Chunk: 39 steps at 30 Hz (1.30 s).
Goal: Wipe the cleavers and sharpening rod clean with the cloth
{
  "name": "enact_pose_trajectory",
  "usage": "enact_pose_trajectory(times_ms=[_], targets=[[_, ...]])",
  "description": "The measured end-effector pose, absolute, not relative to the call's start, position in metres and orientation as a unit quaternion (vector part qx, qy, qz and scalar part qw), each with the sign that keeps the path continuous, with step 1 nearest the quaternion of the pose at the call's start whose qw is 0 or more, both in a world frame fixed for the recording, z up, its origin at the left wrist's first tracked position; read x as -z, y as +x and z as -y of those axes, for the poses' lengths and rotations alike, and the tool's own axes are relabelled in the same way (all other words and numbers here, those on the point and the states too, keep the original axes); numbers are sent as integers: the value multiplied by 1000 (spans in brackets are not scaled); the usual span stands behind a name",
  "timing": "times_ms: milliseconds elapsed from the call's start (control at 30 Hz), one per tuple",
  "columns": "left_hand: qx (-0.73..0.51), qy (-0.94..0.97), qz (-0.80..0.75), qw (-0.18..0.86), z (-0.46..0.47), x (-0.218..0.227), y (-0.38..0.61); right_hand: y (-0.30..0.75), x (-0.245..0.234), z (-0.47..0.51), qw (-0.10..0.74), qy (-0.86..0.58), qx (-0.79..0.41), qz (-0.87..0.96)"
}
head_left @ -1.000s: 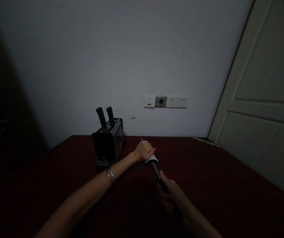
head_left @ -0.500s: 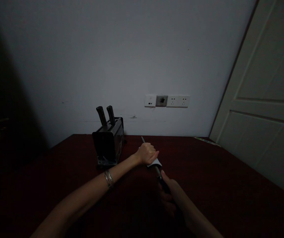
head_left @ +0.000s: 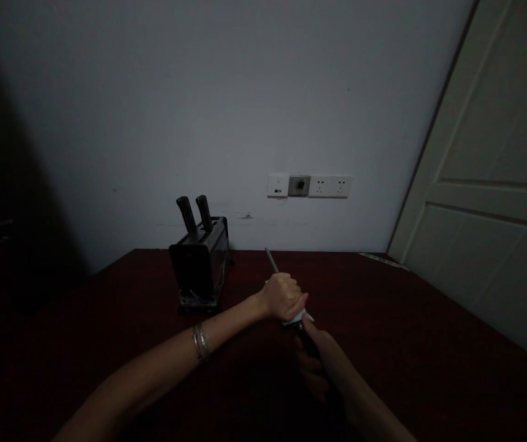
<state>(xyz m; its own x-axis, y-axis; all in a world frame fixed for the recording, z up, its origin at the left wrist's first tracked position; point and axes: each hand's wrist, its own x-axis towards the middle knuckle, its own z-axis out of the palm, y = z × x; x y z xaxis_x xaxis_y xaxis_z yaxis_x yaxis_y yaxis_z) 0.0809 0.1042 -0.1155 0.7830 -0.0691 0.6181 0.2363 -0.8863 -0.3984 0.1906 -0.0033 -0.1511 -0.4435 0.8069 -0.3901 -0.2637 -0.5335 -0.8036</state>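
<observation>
My right hand [head_left: 319,353] is closed around the black handle of a honing steel [head_left: 271,260], a thin grey rod pointing up and away from me. Wrapped about the rod is a white cloth or paper wipe [head_left: 297,318], with my left hand [head_left: 284,296] closed over it near the handle. The rod's tip sticks out beyond my left fist; its middle is hidden under the hand. To the left stands a black knife block [head_left: 192,275] holding two black-handled knives [head_left: 186,215].
A dark red table [head_left: 373,325] lies under my hands, its back edge against a pale wall [head_left: 199,110]. Sockets and switches [head_left: 309,186] are set in the wall. A white panelled door [head_left: 488,215] stands at the right. The light is dim.
My left hand has slid with the white wipe down the rod toward the handle, so more of the rod's tip shows. My right hand stays in nearly the same place.
</observation>
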Motion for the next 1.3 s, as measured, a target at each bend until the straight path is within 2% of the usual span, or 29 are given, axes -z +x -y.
enact_pose_trajectory(times_ms=[367,567,767,1300], targets=[[357,-902,34,238,-90,113,78,191,170,0,341,-383,-788,342],[331,-909,6,251,-100,111,83,192,165,3,394,-375,-766,342],[312,-912,-19,264,-106,104,89,193,159,-3,366,-366,-782,346],[318,-911,-28,260,-105,107,84,180,161,6,409,-404,-757,309]])
